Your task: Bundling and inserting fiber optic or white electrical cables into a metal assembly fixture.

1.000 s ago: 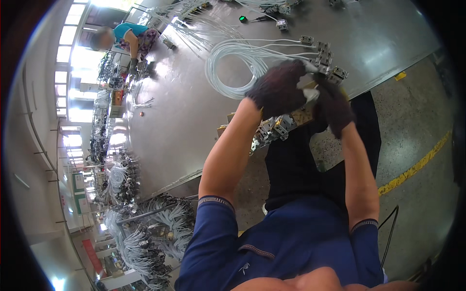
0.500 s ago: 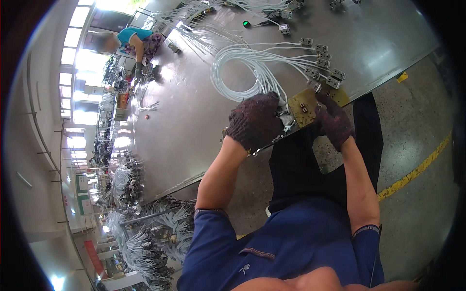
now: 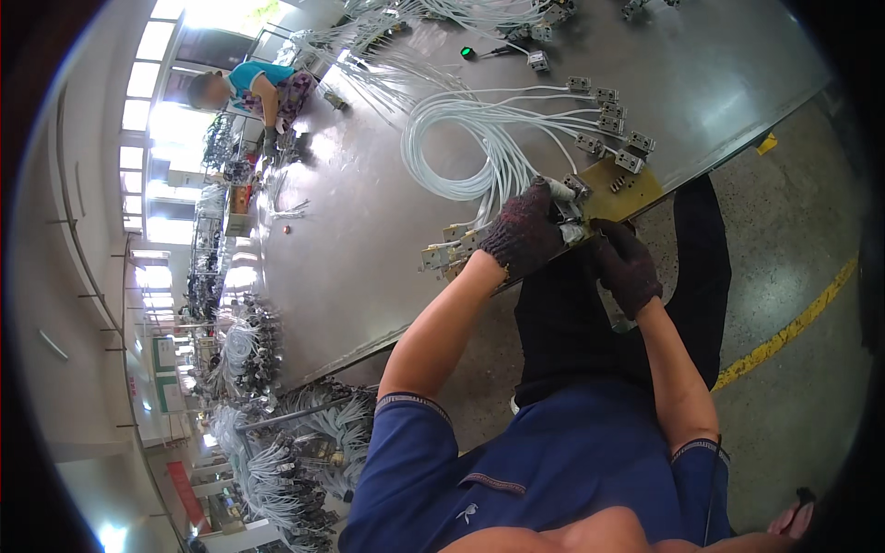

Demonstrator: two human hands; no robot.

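Head view of a cable-harness bench. The left hand (image 3: 524,232), in a dark knit glove, is closed over a small grey connector (image 3: 564,189) at the end of a white cable, pressing it against the near end of a yellow board (image 3: 636,189) that lies at the edge of the grey table (image 3: 369,240). The right hand (image 3: 627,267), gloved likewise, is curled under the table edge just below the board; what it grips cannot be told, since the fingers are hidden. The coil of white cables (image 3: 461,147) lies on the table just beyond the board, its ends fanned out to a row of grey plugs (image 3: 608,120). More plugs (image 3: 447,256) sit at the table edge beside the left wrist.

Risks, as judged from this position: the board overhangs the edge, so a push from the left hand without a firm hold below could tip or slide it off. The thick gloves blunt the feel, and the connector could seat crooked. The left forearm passes close to the near plugs and could sweep them to the floor. A tug on one cable could drag the coil and tangle the fanned ends. A second person (image 3: 249,88) works at the far end, well apart.
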